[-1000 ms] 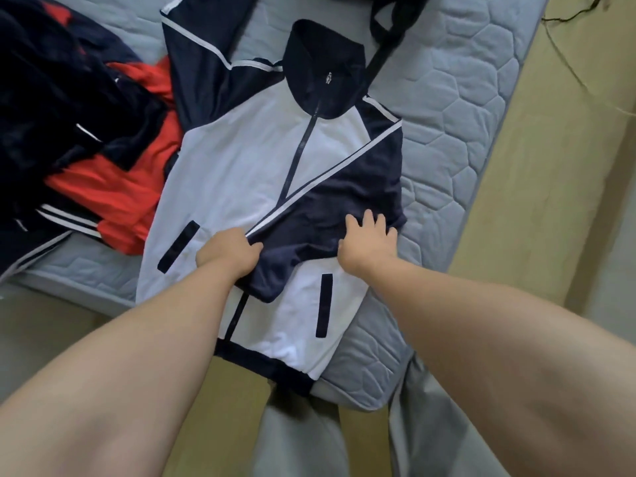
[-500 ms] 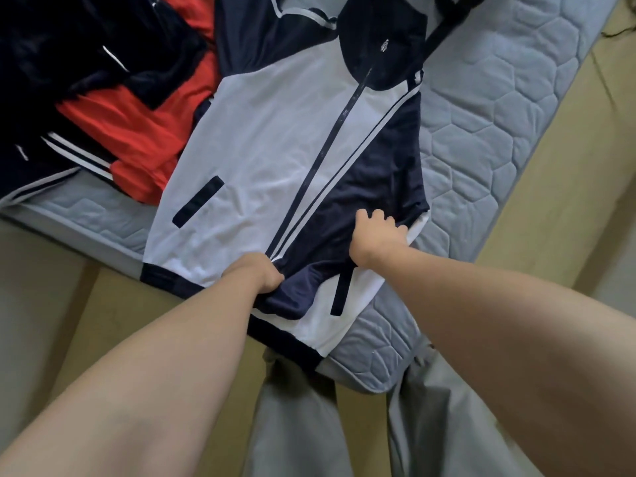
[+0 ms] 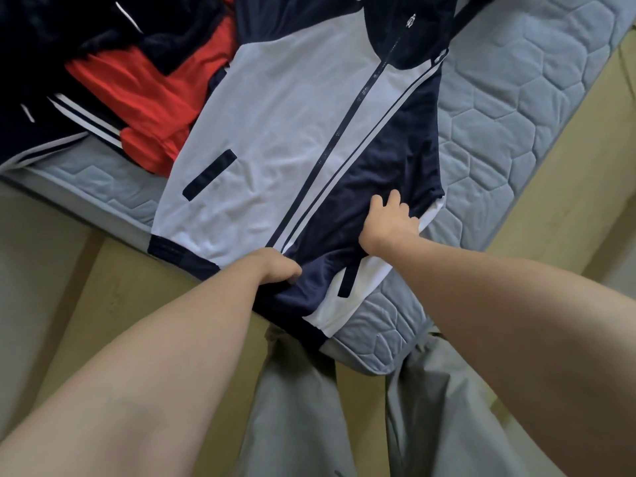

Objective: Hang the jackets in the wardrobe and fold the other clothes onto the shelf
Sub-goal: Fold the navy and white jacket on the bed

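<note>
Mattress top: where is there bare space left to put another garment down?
The widest bare patch is the quilted mattress right of the white-and-navy jacket, out to the bed's edge. A narrow strip lies left of the jacket, below the red garment. The far left is crowded with piled dark clothes.

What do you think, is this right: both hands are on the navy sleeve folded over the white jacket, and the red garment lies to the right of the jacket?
Not quite. The head view shows the red garment lying to the left of the jacket, not the right. The left hand and right hand are indeed both on the navy sleeve folded over it.
</note>
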Demonstrator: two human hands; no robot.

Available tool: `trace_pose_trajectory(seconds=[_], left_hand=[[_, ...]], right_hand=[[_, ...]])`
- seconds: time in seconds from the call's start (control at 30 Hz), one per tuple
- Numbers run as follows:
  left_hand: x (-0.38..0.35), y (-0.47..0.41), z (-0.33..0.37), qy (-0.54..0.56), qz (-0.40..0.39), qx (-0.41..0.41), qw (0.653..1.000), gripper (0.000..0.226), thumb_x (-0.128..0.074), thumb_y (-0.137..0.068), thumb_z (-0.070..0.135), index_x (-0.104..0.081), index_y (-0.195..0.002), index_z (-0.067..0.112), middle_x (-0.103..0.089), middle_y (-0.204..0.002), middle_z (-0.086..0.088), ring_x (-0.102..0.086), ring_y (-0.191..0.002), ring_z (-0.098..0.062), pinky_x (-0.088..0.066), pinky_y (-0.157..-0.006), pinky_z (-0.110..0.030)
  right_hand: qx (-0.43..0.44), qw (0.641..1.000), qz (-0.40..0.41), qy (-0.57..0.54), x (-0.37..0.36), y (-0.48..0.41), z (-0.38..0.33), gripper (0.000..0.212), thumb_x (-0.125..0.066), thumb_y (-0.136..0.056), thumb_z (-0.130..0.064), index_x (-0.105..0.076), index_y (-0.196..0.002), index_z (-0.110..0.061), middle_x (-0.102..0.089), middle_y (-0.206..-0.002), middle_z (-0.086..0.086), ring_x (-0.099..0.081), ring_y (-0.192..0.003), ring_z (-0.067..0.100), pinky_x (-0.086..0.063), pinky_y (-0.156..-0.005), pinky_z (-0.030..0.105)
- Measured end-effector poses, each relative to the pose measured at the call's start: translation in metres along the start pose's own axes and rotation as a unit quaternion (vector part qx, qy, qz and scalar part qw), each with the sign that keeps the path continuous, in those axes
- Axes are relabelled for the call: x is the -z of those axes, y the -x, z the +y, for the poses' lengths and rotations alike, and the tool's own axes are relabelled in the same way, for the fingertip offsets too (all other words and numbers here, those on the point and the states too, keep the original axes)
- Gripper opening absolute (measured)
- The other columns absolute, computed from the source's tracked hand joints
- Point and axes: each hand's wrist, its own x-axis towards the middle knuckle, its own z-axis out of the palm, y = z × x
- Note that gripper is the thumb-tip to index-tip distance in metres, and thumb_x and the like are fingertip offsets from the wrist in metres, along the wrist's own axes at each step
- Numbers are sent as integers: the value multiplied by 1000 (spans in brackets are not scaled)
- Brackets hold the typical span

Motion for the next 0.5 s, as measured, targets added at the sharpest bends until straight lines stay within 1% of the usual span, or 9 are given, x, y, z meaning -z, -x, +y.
trace_pose_trajectory(seconds=[0.1,0.17,0.23,0.3,0.37,0.43,0.47,0.5], left_hand=[[10,12,1,-96,-63,7,993,36,-67,-69,11,-62,-104,5,-64,-98,-14,-69,-88,-32,-55,-64,-30],[17,15,2,-128,-66,3,990,24,-71,-74,10,-63,-96,5,-65,-97,-16,-68,-82,-33,-53,-60,-30],[21,12,-1,-115,-64,-11,991,16,-70,-78,16,-62,-90,8,-66,-92,-14,-66,-69,-30,-51,-53,-27],[26,12,-2,-61,-39,-7,997,13,-66,-81,18,-61,-89,9,-66,-87,-13,-63,-63,-27,-48,-45,-23],[30,7,-5,-52,20,-24,998,9,-62,-84,17,-60,-86,9,-67,-91,-12,-61,-66,-25,-43,-48,-23],[32,7,-9,-66,68,-31,995,14,-61,-84,23,-60,-91,11,-66,-105,-12,-61,-79,-27,-43,-59,-28],[32,6,-13,-64,68,-21,995,21,-63,-82,27,-61,-95,11,-65,-108,-11,-62,-85,-28,-46,-66,-30],[33,6,-16,-52,49,-6,997,28,-65,-79,30,-61,-99,11,-65,-107,-10,-63,-88,-30,-49,-71,-32]], right_hand=[[-8,1000,11,3,-3,1,0,52,-58,-82,-12,-40,-130,-17,-30,-137,11,-38,-121,32,-38,-100,44],[-13,1000,14,13,-5,1,1,52,-58,-82,-14,-40,-130,-17,-31,-136,12,-36,-121,32,-38,-100,44],[-17,999,17,23,-7,0,1,52,-58,-82,-15,-40,-130,-18,-31,-136,12,-35,-122,32,-37,-99,44],[-20,999,17,31,-9,-1,0,53,-58,-82,-16,-40,-132,-17,-32,-136,12,-35,-122,32,-36,-99,44],[-24,999,5,34,-13,0,-3,58,-58,-82,-15,-37,-136,-16,-32,-137,12,-36,-124,32,-36,-100,43],[-29,999,-9,38,-18,0,-6,67,-61,-83,-15,-32,-143,-13,-31,-142,13,-37,-128,33,-36,-102,44],[-33,999,-14,41,-20,0,-8,71,-62,-83,-16,-29,-146,-12,-29,-146,14,-37,-130,33,-37,-103,44],[-36,998,-19,45,-22,0,-10,76,-62,-83,-16,-26,-149,-11,-27,-149,15,-37,-132,34,-37,-104,44]])
